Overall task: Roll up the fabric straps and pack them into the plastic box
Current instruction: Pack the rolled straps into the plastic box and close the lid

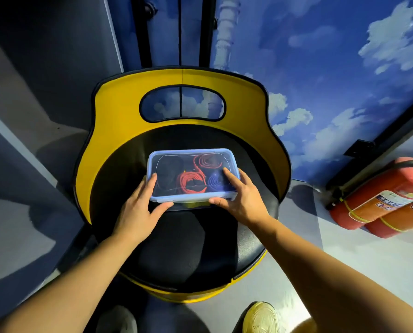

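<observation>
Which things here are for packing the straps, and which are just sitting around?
For the job: plastic box, its lid, rolled straps, left hand, right hand.

Just there: chair, fire extinguishers, shoes.

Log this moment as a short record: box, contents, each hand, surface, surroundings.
box: clear plastic box with its blue-rimmed lid on top
contents: rolled straps seen through the lid, two red rolls, one blue roll, something dark at the left
left hand: left hand with fingers straight on the lid, thumb at the near edge
right hand: right hand likewise, fingers on the lid, thumb at the near edge
surface: black seat of a yellow-backed chair
surroundings: red fire extinguishers on the floor at the right
</observation>
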Motion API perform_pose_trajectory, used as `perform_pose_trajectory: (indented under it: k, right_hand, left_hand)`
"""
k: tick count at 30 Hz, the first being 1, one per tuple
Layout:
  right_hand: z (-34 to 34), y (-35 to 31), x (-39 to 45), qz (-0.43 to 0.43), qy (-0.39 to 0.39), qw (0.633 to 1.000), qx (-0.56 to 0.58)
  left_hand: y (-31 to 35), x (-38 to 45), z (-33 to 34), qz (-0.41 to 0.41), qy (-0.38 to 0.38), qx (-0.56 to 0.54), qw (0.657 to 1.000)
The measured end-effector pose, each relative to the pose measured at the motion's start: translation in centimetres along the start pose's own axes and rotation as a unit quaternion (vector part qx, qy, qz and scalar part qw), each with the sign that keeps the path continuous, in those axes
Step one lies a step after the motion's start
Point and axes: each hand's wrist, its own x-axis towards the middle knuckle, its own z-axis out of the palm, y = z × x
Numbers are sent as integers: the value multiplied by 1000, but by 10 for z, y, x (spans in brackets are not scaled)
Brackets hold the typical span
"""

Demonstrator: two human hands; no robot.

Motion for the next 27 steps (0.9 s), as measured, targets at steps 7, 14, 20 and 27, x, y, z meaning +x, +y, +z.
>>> perform_pose_trajectory:
  k: [7,14,20,27]
  right_hand:
    - [8,0,-1,13,24,1000,9]
    - [5,-6,-6,20,20,1000,12]
    - [-11,-16,3,122,33,972,199]
    - [9,-11,33,222,93,941,240]
  left_hand:
    - [0,2,10,32,68,35,997]
    - [5,2,-6,-5,34,-47,998]
    - [14,16,-12,-167,19,-252,953]
    - [26,48,4,-258,102,-349,895]
